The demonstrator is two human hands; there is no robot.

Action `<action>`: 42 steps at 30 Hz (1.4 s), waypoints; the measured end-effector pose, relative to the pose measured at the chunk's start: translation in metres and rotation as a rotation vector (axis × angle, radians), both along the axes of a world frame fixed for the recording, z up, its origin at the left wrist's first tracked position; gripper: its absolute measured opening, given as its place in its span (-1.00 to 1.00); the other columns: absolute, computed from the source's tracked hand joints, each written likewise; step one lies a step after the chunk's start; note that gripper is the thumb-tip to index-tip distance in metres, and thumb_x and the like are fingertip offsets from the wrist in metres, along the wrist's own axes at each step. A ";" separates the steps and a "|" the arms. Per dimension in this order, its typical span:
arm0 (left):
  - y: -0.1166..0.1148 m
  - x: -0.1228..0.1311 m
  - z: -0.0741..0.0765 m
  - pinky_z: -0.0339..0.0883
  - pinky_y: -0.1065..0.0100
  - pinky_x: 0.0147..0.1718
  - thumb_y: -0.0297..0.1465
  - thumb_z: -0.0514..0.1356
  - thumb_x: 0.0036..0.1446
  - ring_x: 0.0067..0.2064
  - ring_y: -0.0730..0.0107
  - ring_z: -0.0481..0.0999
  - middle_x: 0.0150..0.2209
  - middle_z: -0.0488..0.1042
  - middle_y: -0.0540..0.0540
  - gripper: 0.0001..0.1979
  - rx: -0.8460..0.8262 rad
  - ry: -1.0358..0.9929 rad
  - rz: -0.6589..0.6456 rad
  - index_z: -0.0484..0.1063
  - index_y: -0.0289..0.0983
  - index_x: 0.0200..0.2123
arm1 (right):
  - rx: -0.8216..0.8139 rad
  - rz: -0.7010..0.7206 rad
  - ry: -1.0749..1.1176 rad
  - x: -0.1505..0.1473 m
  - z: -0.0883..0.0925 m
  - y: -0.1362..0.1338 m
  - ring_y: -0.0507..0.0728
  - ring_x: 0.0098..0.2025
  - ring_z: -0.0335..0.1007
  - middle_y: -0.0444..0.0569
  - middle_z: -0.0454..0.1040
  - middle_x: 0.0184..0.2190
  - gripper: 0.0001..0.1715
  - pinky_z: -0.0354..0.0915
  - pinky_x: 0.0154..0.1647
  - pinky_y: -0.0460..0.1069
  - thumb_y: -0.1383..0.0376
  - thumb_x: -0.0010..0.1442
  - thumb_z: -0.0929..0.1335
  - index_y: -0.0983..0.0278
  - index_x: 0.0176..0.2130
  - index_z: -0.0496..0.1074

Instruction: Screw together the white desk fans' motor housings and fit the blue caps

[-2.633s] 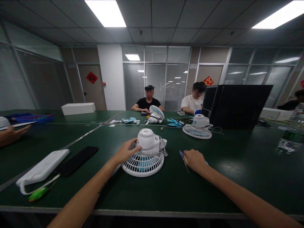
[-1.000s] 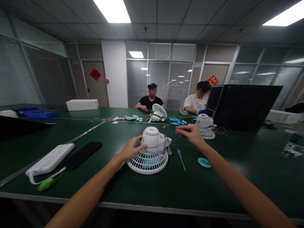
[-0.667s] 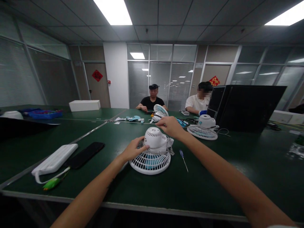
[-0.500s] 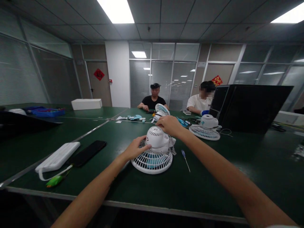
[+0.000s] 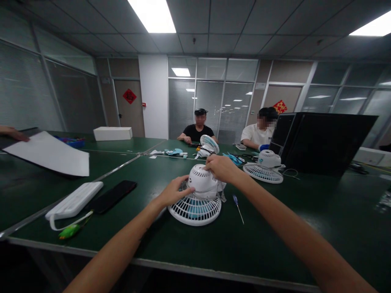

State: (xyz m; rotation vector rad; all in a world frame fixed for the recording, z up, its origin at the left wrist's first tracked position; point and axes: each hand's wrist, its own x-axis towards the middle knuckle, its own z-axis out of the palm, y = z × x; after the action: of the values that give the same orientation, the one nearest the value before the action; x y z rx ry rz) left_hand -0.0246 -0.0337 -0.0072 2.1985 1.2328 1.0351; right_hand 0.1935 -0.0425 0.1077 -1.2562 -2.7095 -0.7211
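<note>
The fan [image 5: 199, 188] sits grille-down on the surface [image 5: 195, 249]; the left hand [image 5: 173, 192] grasps its side, while the right hand [image 5: 222, 168] bunches its fingers near the top (whether gripping anything, I cannot tell).

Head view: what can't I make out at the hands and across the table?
Head view: whether the right hand pinches anything; the hand itself hides it.
Head view: far side of the nearest fan; hidden by its own body.
Head view: clear object's full shape; cut off by the right edge.
</note>
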 end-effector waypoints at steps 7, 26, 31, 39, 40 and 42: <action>-0.001 0.000 0.001 0.24 -0.03 0.18 -0.06 0.24 0.08 0.16 -0.07 0.43 0.16 0.46 -0.26 -0.35 0.023 0.018 -0.017 0.37 -0.27 0.18 | 0.083 -0.006 0.123 0.006 -0.011 -0.018 0.21 -0.12 0.49 0.11 0.58 -0.14 -0.53 0.33 -0.22 0.00 0.38 0.25 0.28 0.24 0.13 0.45; 0.003 -0.002 -0.002 0.21 -0.04 0.19 -0.04 0.24 0.07 0.17 -0.10 0.42 0.17 0.44 -0.29 -0.33 0.018 0.005 -0.015 0.38 -0.29 0.17 | -0.315 0.074 0.665 0.010 0.000 0.027 0.01 -0.45 0.37 -0.13 0.48 -0.52 -0.85 0.20 -0.41 -0.11 0.41 -0.03 0.44 0.30 -0.51 0.37; 0.002 -0.001 -0.001 0.23 -0.02 0.18 -0.08 0.23 0.09 0.16 -0.08 0.43 0.16 0.45 -0.28 -0.37 0.033 0.007 -0.032 0.38 -0.29 0.17 | -0.292 0.078 0.703 0.012 -0.012 0.029 0.01 -0.42 0.41 -0.14 0.50 -0.48 -0.71 0.23 -0.36 -0.11 0.37 0.04 0.39 0.24 -0.51 0.15; 0.003 -0.001 -0.003 0.23 -0.02 0.19 -0.06 0.24 0.08 0.16 -0.08 0.44 0.17 0.45 -0.26 -0.36 0.031 -0.006 -0.015 0.38 -0.27 0.17 | -0.039 0.028 0.577 0.006 -0.015 0.024 0.06 -0.37 0.32 -0.08 0.46 -0.43 -0.87 0.07 -0.34 -0.07 0.40 0.12 0.31 0.26 -0.44 0.24; 0.003 -0.001 -0.002 0.23 -0.01 0.19 -0.06 0.23 0.09 0.16 -0.08 0.44 0.17 0.45 -0.26 -0.36 0.029 -0.003 -0.017 0.38 -0.27 0.17 | -0.023 0.019 0.543 0.005 -0.015 0.023 0.06 -0.37 0.32 -0.07 0.46 -0.43 -0.90 0.04 -0.36 -0.07 0.40 0.11 0.31 0.27 -0.43 0.27; 0.002 0.000 -0.002 0.22 -0.01 0.20 -0.06 0.22 0.09 0.17 -0.08 0.43 0.17 0.45 -0.27 -0.34 0.024 0.009 -0.015 0.36 -0.30 0.18 | -0.006 0.001 0.474 0.003 -0.013 0.018 0.08 -0.38 0.32 -0.06 0.46 -0.44 -0.94 -0.01 -0.39 -0.07 0.40 0.11 0.32 0.27 -0.40 0.32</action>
State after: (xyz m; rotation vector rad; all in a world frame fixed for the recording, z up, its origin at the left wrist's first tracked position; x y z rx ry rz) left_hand -0.0250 -0.0321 -0.0088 2.2292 1.2121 1.0404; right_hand 0.1963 -0.0242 0.0949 -1.2373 -2.3255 -0.3549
